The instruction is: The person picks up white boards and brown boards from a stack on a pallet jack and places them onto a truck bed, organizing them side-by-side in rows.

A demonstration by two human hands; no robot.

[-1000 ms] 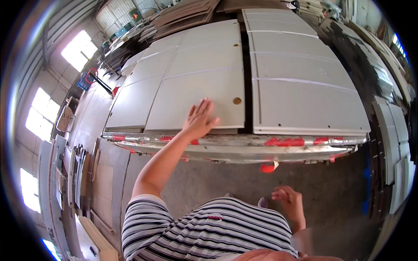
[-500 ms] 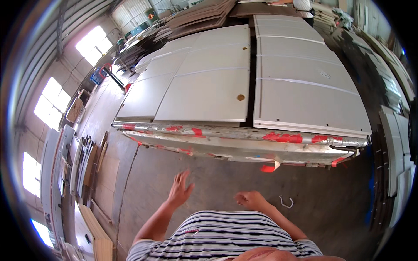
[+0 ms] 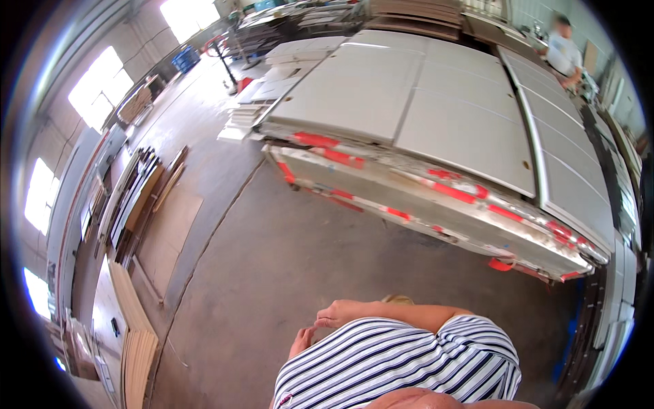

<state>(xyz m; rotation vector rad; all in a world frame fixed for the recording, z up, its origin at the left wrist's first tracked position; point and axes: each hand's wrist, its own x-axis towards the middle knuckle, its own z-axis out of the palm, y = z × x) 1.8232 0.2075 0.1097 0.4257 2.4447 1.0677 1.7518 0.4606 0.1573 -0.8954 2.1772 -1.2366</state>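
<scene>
My right forearm lies across the front of my striped shirt [image 3: 402,347]. My right hand [image 3: 338,313] points left with its fingers loosely stretched and nothing seen in them. Just below, its fingertips come close to my left hand [image 3: 302,340]; whether they touch I cannot tell. The shirt covers most of the left hand, so its grip does not show. Both hands are apart from the metal-framed platform [image 3: 409,187], whose edge bears worn red tape. On it lie white panels [image 3: 470,129] with small holes near their edges.
At the left, boards [image 3: 139,204] and a pale panel stack [image 3: 139,354] stand along the floor. Beyond the platform's left end are more panels [image 3: 245,112] and a red-handled jack [image 3: 221,54]. Another person [image 3: 564,54] stands far right. Brown sheets [image 3: 415,17] are piled behind.
My view has turned left, so the platform sits tilted and further right. My hands have come together, the right moving across the body. The other person shows more fully at the far right.
</scene>
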